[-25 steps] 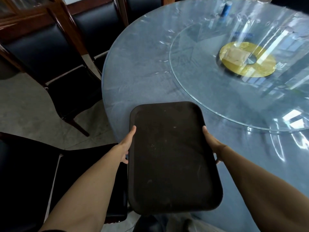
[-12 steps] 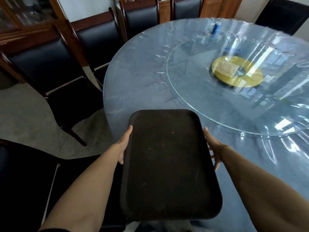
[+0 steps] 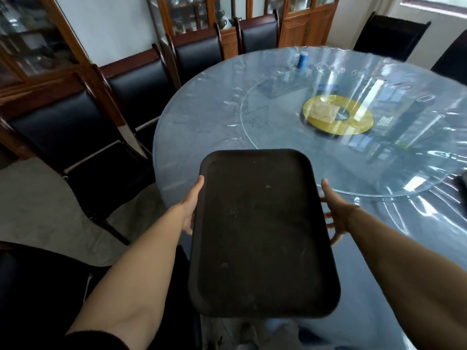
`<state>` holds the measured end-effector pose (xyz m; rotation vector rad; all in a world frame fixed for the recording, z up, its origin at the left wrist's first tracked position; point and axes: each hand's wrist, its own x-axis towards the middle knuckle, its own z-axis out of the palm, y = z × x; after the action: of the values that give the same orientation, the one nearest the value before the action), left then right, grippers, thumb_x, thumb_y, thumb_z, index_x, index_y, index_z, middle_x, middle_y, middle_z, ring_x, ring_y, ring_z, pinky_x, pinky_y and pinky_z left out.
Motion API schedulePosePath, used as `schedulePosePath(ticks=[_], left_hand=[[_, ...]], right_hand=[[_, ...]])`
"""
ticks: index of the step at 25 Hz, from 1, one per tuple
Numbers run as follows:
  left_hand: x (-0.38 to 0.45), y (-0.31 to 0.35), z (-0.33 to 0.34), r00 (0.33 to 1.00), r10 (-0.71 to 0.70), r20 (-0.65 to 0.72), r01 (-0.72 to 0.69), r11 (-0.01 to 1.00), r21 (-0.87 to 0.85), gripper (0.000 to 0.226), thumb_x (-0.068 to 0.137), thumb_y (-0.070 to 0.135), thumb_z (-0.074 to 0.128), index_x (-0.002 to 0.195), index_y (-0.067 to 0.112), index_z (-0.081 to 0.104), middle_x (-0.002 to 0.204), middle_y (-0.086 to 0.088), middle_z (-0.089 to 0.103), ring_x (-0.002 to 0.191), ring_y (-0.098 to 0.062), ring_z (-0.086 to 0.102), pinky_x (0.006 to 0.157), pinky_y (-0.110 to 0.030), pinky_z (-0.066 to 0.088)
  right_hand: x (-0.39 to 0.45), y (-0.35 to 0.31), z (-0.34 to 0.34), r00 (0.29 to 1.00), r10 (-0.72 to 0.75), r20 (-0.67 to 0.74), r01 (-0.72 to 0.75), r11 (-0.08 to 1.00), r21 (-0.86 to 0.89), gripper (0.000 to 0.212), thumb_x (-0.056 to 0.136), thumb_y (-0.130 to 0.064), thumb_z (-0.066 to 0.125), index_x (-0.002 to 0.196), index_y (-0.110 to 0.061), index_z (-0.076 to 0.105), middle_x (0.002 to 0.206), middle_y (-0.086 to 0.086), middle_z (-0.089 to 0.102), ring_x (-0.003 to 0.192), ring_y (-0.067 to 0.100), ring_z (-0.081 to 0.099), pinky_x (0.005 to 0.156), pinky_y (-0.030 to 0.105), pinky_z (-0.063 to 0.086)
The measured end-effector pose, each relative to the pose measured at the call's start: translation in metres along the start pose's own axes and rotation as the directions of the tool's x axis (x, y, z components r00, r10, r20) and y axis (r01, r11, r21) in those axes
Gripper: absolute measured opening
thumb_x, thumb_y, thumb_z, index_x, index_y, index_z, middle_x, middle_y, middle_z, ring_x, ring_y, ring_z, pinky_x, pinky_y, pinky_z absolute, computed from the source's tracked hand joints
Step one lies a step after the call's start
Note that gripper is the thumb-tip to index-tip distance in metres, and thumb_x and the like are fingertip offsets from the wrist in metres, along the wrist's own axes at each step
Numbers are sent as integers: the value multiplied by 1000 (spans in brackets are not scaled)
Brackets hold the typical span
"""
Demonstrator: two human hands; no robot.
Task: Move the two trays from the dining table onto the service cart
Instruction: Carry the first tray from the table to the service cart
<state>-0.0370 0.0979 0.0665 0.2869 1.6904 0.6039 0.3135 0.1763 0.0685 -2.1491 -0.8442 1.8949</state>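
Observation:
A dark brown rectangular tray (image 3: 260, 233) is held level above the near edge of the round dining table (image 3: 202, 117). My left hand (image 3: 190, 207) grips its left rim, thumb on top. My right hand (image 3: 334, 213) holds the right rim, with fingers spread underneath. The tray carries nothing. A dark object (image 3: 461, 188) shows at the right edge of the table; I cannot tell whether it is a tray. No service cart is in view.
The table has a plastic cover and a glass turntable (image 3: 379, 147) with a yellow centre disc (image 3: 338, 118) and a blue cup (image 3: 302, 60). Black chairs (image 3: 83, 137) stand close around the left and far sides. Wooden cabinets (image 3: 303, 21) line the walls.
The tray has come up off the table and toward me, held in both hands. The view has tilted up, showing more of the room.

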Motion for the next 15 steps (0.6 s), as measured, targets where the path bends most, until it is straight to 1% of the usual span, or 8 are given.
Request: schedulePosePath(ticks=[2, 3, 5, 6, 8, 11, 13, 15], left_hand=[[0, 12, 7, 1000, 15, 27, -16, 999, 44, 121, 51, 102, 40, 135, 17, 56, 138, -12, 54, 126, -35, 47, 99, -60, 32], [-1, 18, 13, 998, 23, 52, -27, 997, 74, 117, 53, 102, 39, 131, 16, 58, 136, -12, 55, 124, -35, 48, 96, -59, 33], [-2, 27, 25, 994, 36, 99, -48, 991, 121, 109, 54, 101, 38, 118, 16, 63, 127, -11, 59, 116, -33, 52, 92, -58, 35], [-3, 31, 33, 992, 45, 119, -61, 989, 138, 105, 55, 101, 38, 112, 17, 64, 123, -11, 61, 113, -33, 53, 94, -58, 35], [-7, 37, 51, 986, 56, 156, -83, 981, 177, 99, 58, 100, 37, 107, 18, 64, 121, -10, 61, 116, -32, 52, 102, -61, 32], [-17, 43, 82, 977, 61, 205, -112, 963, 245, 104, 61, 98, 36, 119, 15, 62, 132, -10, 58, 124, -33, 48, 101, -61, 27], [-29, 43, 105, 970, 67, 234, -134, 949, 285, 112, 61, 98, 37, 135, 16, 55, 142, -11, 52, 133, -34, 42, 107, -64, 22], [-39, 42, 123, 964, 79, 256, -157, 940, 302, 115, 60, 97, 39, 142, 17, 48, 147, -11, 48, 137, -34, 38, 111, -65, 21]], right_hand=[[-5, 4, -12, 1000, -2, -27, 3, 1000, 29, 95, 71, -94, 22, 138, -31, 45, 124, 10, 46, 124, 40, 42, 96, 78, 28], [-9, 9, -20, 999, -3, -43, 5, 999, 49, 94, 71, -94, 23, 137, -31, 45, 122, 11, 48, 120, 40, 43, 94, 78, 29], [-17, 17, -34, 998, -2, -56, 7, 996, 89, 94, 70, -94, 22, 138, -33, 45, 122, 11, 47, 124, 40, 42, 92, 78, 30], [-22, 22, -42, 998, -2, -64, 9, 994, 106, 95, 70, -94, 22, 140, -34, 43, 125, 11, 46, 129, 41, 40, 93, 78, 30], [-32, 33, -60, 996, -5, -88, 18, 989, 143, 96, 70, -94, 21, 142, -34, 41, 128, 11, 43, 133, 43, 37, 93, 78, 30], [-49, 52, -89, 991, -7, -133, 33, 980, 198, 96, 71, -94, 21, 142, -33, 42, 128, 11, 43, 132, 43, 37, 93, 76, 30], [-63, 69, -110, 986, -18, -168, 58, 969, 239, 96, 71, -94, 20, 140, -32, 44, 131, 12, 46, 128, 43, 41, 91, 73, 32], [-73, 85, -126, 981, -22, -194, 73, 963, 260, 95, 71, -94, 19, 135, -30, 48, 130, 14, 49, 120, 41, 46, 88, 70, 34]])
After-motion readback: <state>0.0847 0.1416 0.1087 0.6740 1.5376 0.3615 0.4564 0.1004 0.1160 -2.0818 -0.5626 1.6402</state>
